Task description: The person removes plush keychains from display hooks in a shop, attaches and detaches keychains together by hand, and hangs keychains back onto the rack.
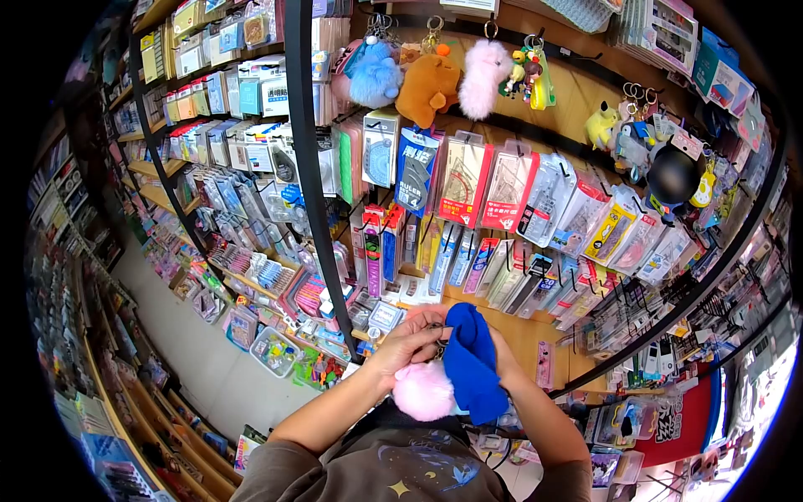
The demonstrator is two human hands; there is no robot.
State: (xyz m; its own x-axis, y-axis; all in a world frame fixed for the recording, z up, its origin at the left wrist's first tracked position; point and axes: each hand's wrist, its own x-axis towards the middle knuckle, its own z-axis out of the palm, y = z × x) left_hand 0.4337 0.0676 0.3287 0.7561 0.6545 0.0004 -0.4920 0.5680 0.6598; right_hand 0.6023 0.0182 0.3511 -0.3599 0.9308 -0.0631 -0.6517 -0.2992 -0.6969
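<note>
Close to my chest, my left hand (410, 345) is closed, its fingertips pinched around the metal clasp of a fluffy pink plush keychain (423, 391). The pink plush hangs just below those fingers. A blue cloth (473, 364) is draped in front of my right hand (503, 356), which grips it from the far side; most of that hand's fingers are hidden. The cloth touches the plush and covers its right side.
Ahead, plush keychains, a blue one (376, 74), a brown one (428, 88) and a pink one (483, 77), hang from hooks. Below them are packaged ruler sets (462, 177). A black upright post (314, 167) stands left of centre. An aisle floor (180, 322) runs along the left.
</note>
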